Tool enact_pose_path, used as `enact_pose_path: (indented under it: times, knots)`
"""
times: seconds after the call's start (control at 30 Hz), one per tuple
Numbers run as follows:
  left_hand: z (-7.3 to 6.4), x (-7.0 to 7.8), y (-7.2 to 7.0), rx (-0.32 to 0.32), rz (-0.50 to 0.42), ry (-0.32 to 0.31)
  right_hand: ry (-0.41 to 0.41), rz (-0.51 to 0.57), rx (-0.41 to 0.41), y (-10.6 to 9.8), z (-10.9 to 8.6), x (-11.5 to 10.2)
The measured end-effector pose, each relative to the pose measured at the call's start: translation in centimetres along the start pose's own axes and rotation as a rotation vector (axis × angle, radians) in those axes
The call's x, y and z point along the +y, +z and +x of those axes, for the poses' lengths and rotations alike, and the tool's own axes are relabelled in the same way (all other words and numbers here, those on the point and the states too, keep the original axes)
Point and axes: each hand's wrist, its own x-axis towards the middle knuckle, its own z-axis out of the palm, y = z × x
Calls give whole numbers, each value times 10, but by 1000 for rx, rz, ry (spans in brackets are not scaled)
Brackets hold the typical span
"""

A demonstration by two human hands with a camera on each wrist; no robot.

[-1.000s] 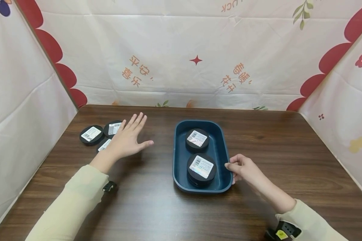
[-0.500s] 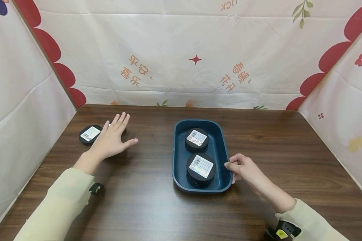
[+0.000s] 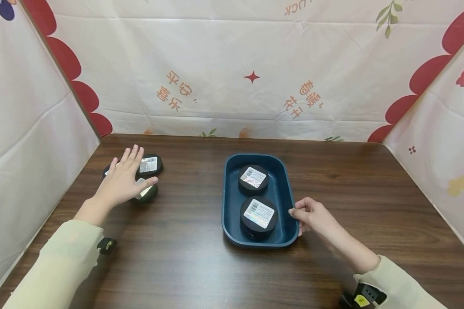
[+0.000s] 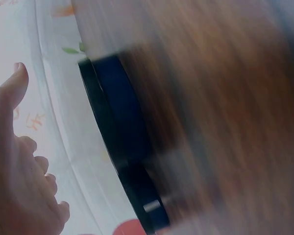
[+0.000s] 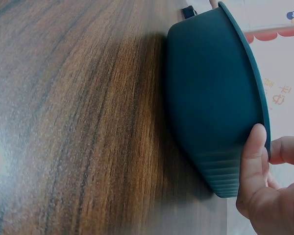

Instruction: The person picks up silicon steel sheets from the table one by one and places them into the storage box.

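Observation:
My left hand [image 3: 120,182] hovers with spread fingers over a group of round black tins on the left of the table. One labelled tin [image 3: 150,164] shows beyond the thumb, another tin [image 3: 151,195] lies partly under it, and a third tin [image 3: 106,170] is mostly hidden behind the hand. In the left wrist view the fingers stand apart from the dark tins [image 4: 120,112]. My right hand [image 3: 311,216] pinches the right rim of a blue tray [image 3: 227,206]. Inside the tray sit a far black tin [image 3: 254,177] and a near one [image 3: 258,216], which looks stacked.
The brown wooden table [image 3: 185,257] extends around the tray. A white printed cloth [image 3: 224,56] hangs behind the table and along both sides.
My left hand has moved leftward across the tins, uncovering the right-hand ones and covering the leftmost. My right hand and the tray have stayed in place.

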Motion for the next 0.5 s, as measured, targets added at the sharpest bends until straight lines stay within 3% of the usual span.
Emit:
enact_pose_path:
  times: [0.5]
  knots:
    - [-15,-42,-1,40,-5,-97,0,12,2,2,1,0]
